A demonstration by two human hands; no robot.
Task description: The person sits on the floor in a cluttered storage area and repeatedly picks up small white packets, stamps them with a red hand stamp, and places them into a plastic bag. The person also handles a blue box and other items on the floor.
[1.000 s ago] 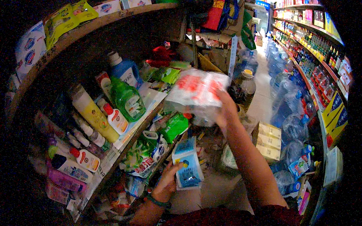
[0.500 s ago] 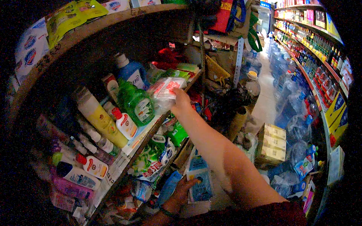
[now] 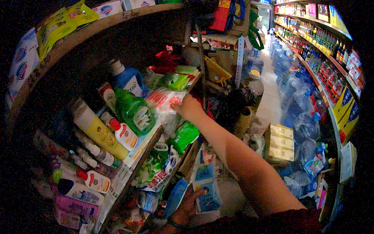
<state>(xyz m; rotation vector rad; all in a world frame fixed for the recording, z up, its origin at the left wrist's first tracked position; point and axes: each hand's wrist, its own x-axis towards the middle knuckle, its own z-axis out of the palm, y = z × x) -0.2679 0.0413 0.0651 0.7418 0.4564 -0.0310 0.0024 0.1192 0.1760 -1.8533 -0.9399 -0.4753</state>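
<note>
My right hand [image 3: 189, 108] reaches to the shelf on the left, its fingers closed on the edge of a clear plastic packet [image 3: 160, 98] with red and white print. The packet lies at the shelf's front edge, beside a green bottle [image 3: 143, 121] and a bright green packet [image 3: 175, 80]. Lower down, my left hand [image 3: 186, 206] is closed, its thumb over the side of some flat blue-and-white packets [image 3: 208, 195]. A blue flat item [image 3: 175, 197] stands just left of that hand. Most of the left hand's fingers are hidden.
The shelf holds a yellow tube [image 3: 102, 130], white bottles with red caps [image 3: 126, 135] and a blue jug [image 3: 128, 80]. Below are detergent bags [image 3: 157, 169]. On the floor stand a carton-like pack [image 3: 279, 144] and large clear water bottles [image 3: 307, 128]; bottle shelves [image 3: 311, 35] line the right.
The view has shifted slightly, so the shelf sits a little further left. My right hand keeps its grip on the clear packet. More of the blue-and-white packets shows above my left hand.
</note>
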